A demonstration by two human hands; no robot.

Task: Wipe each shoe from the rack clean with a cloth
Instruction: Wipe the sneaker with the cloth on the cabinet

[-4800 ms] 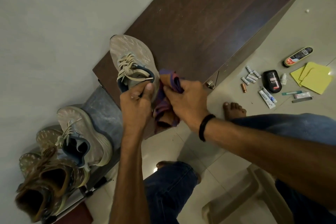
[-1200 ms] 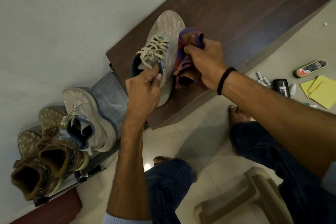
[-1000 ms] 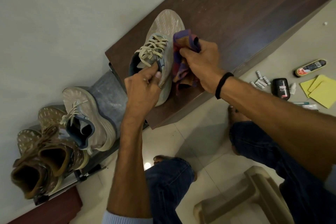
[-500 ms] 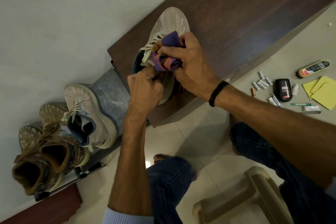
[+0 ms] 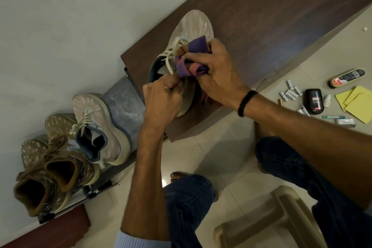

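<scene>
One beige sneaker (image 5: 194, 24) on the dark wooden cabinet (image 5: 271, 26), toe pointing away from the person, heel pinched by left hand (image 5: 161, 102), right hand (image 5: 219, 72) clutching one purple cloth (image 5: 196, 45) now atop the laces (image 5: 168, 62), earlier along its side; rack (image 5: 120, 96) left of cabinet: one matching sneaker (image 5: 100, 127), two brown shoes (image 5: 60, 167).

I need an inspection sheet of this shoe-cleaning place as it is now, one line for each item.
Surface: dark wooden cabinet top, beige shoe held on it.
Job's things: purple cloth on that shoe's laces; a second beige shoe and brown shoes on the rack.
Clutter: batteries, black bottle, yellow cards on the floor.
Hands: left hand grips the shoe's heel end; right hand grips the cloth.
Cables: nothing seen.
Surroundings: grey wall, plastic stool.
</scene>
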